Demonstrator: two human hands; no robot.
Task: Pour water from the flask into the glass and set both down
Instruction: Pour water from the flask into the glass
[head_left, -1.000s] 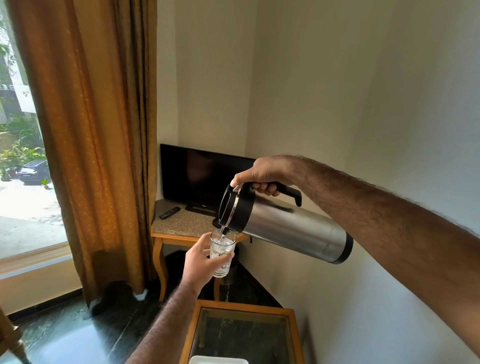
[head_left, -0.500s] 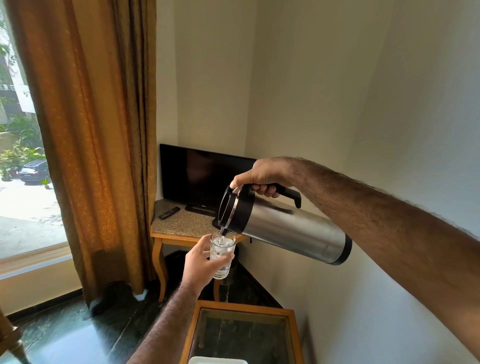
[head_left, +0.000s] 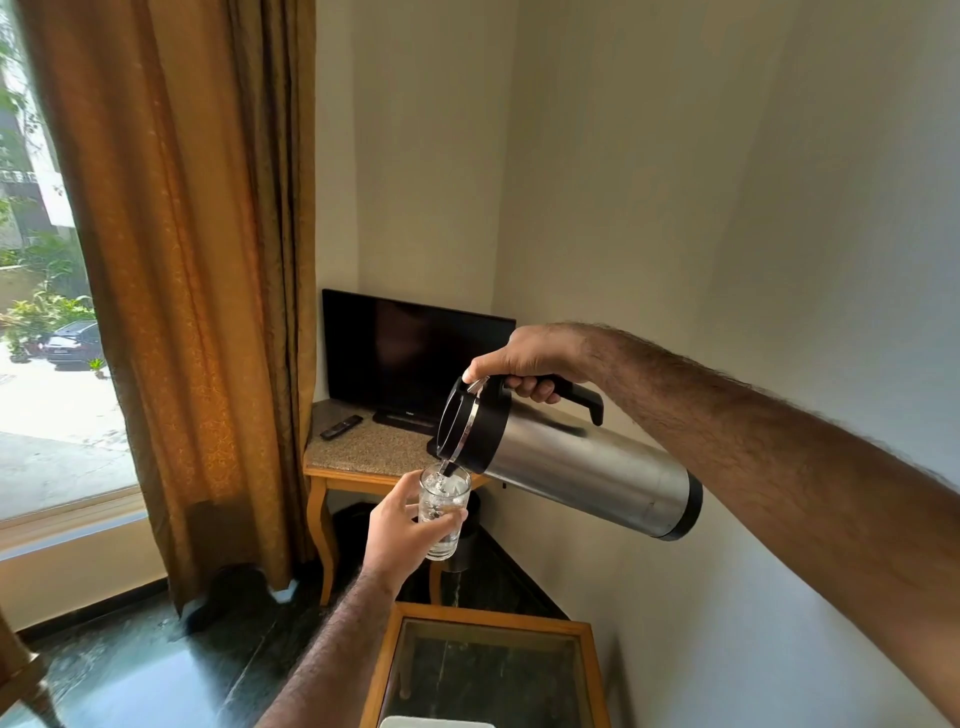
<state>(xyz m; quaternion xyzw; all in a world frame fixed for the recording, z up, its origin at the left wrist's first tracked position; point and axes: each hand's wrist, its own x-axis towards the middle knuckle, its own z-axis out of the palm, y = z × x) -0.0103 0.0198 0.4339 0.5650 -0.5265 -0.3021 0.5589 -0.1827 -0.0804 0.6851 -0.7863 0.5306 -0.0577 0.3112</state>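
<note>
Pouring from the tilted flask (head_left: 576, 462), right hand (head_left: 530, 358) clenching its black handle, into the glass (head_left: 443, 512) gripped mid-air by the left hand (head_left: 402, 535). Probably handling heavy, slick steel; fragile, wet glass, so gripping low.

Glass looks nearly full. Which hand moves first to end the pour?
Right. The right hand grips the handle of the tilted flask, so it must tip it upright. The left hand only holds the glass under the spout.

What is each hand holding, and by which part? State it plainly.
The right hand grips the steel flask by its black handle near the top. The left hand wraps the side of the glass, below its rim.
</note>
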